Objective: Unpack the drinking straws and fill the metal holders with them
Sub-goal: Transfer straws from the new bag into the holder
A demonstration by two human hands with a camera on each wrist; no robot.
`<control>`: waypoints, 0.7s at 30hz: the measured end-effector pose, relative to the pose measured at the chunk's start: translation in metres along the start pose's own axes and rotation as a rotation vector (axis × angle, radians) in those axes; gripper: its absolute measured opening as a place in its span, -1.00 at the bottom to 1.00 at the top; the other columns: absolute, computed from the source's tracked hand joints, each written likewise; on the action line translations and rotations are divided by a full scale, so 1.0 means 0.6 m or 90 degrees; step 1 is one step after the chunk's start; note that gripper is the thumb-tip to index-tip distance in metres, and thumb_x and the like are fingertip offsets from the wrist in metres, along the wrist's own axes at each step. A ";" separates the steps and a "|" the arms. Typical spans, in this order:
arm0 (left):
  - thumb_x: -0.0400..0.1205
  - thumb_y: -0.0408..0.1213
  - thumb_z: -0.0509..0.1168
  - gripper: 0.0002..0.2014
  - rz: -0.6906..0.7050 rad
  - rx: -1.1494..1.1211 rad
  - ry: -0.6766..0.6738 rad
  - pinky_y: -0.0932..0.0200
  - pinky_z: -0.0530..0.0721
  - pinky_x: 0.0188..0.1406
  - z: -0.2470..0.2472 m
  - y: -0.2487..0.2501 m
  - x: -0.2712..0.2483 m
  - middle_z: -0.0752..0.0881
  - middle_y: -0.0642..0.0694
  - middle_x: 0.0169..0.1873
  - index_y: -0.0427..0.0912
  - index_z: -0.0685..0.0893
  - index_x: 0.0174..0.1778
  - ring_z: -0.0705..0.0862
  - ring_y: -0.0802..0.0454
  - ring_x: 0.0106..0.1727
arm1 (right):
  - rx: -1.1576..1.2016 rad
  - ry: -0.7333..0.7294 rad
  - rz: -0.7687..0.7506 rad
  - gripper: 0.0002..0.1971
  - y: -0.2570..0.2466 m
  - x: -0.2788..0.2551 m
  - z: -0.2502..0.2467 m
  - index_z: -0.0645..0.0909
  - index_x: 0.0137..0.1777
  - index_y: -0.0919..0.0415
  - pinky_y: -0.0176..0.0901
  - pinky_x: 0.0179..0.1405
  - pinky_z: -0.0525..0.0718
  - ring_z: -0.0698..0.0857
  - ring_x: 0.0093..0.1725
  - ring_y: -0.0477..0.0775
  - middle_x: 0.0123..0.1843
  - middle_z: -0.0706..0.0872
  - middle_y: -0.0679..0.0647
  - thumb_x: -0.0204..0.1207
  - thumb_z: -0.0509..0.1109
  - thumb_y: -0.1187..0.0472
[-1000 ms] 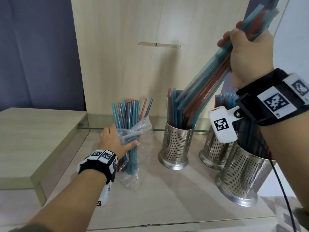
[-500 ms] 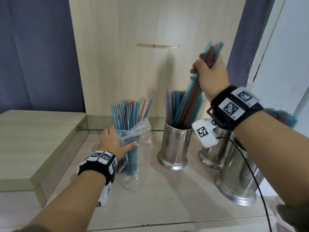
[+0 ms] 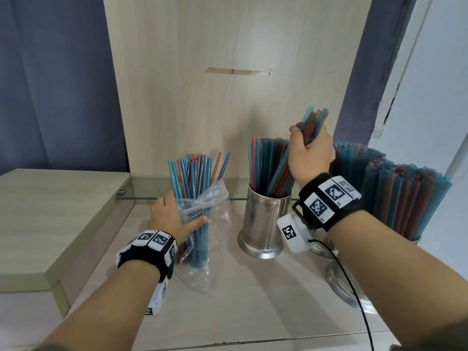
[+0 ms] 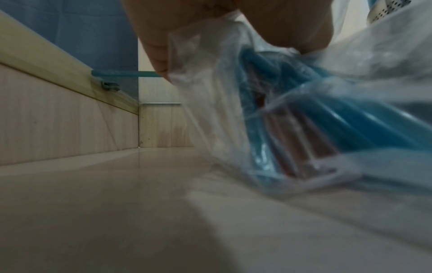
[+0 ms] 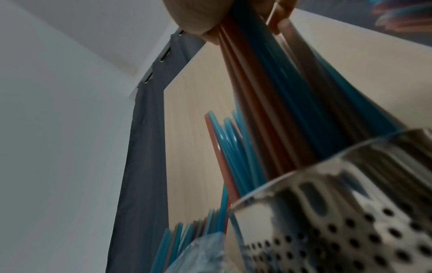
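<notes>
our right hand [image 3: 310, 154] fist-grips bundle of blue and red plastic straws [image 3: 312, 124], lower ends inside perforated steel cylinder holder [image 3: 263, 224]. our left hand [image 3: 172, 219] wraps clear plastic bag [image 3: 202, 211] of upright straws, standing on pale wooden shelf [image 3: 240, 300], left of holder.

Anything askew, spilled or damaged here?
Nothing spilled. Two oddities: the back panel has a chipped slot with ragged edges, and the bundle of straws gripped by the right hand enters the metal holder slanted, tops above the others. The left hand grips the plastic bag upright.
</notes>
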State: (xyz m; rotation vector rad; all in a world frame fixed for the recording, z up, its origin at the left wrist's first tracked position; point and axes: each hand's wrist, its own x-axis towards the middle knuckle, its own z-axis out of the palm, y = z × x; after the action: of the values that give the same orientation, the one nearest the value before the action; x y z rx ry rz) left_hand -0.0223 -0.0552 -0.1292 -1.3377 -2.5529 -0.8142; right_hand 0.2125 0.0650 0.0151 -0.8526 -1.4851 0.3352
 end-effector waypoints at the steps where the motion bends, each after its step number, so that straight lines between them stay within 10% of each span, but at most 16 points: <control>1: 0.31 0.46 0.36 -0.01 0.000 -0.001 -0.001 -0.03 0.51 0.27 0.000 0.000 0.000 0.52 -0.21 0.25 -0.26 0.37 0.42 0.49 -0.14 0.26 | -0.001 0.002 0.006 -0.75 0.001 -0.002 0.002 0.50 -0.15 -0.05 0.36 0.33 0.54 0.70 0.05 0.22 -0.14 0.71 0.05 0.49 0.20 -0.20; 15: 0.30 0.48 0.35 0.03 0.001 -0.004 0.002 -0.03 0.54 0.30 0.003 -0.002 0.001 0.52 -0.20 0.28 -0.25 0.35 0.47 0.50 -0.12 0.29 | 0.044 -0.062 -0.060 -0.67 0.010 -0.013 0.015 0.62 -0.14 0.19 0.32 0.01 0.68 0.68 -0.04 0.28 -0.26 0.63 -0.01 0.49 0.27 -0.10; 21: 0.30 0.48 0.35 0.01 -0.002 -0.004 0.000 -0.03 0.54 0.29 0.003 -0.002 0.002 0.52 -0.19 0.27 -0.25 0.37 0.44 0.50 -0.12 0.27 | -0.075 -0.110 -0.036 -0.66 0.036 -0.033 0.028 0.69 0.16 0.17 0.05 0.49 0.11 0.23 0.57 0.18 0.63 0.34 0.06 0.50 0.39 -0.02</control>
State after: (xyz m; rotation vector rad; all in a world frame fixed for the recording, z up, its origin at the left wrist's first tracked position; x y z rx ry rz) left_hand -0.0234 -0.0539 -0.1310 -1.3357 -2.5542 -0.8234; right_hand 0.2011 0.0710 -0.0158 -0.8908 -1.6994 0.2870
